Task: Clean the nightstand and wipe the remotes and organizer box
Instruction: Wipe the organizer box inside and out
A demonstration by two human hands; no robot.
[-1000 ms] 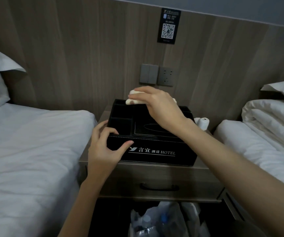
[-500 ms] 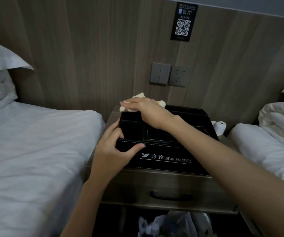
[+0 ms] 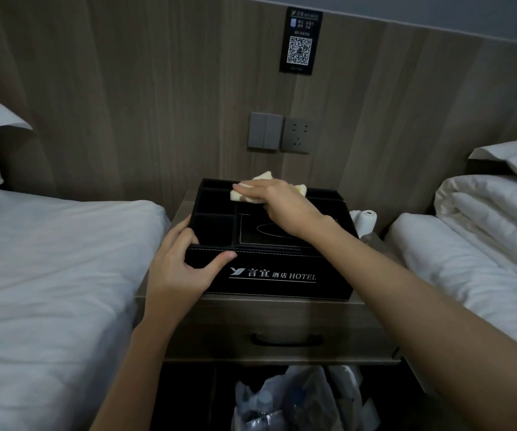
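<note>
The right hand [image 3: 285, 209] is lying flat on a pale yellow cloth [image 3: 252, 195], with its fingers straight, pressing it down on the back rim of the organizer box [image 3: 282, 290]. It is not squeezing the cloth. The left hand [image 3: 179, 269] is gripping the box's near left corner, with the fingers hooking over the left wall and the thumb pushing on the front.

The box is black with small open pockets on its left side. White writing on its front is showing a logo, some Chinese words and "HOTEL". It is sitting on top of the nightstand [image 3: 282, 318] between two white beds. A white roll [image 3: 367, 219] is standing just beside the box on the right.

On the wood wall behind, a black sign [image 3: 300, 42] is showing a square code – its small words are too tiny to read.
</note>
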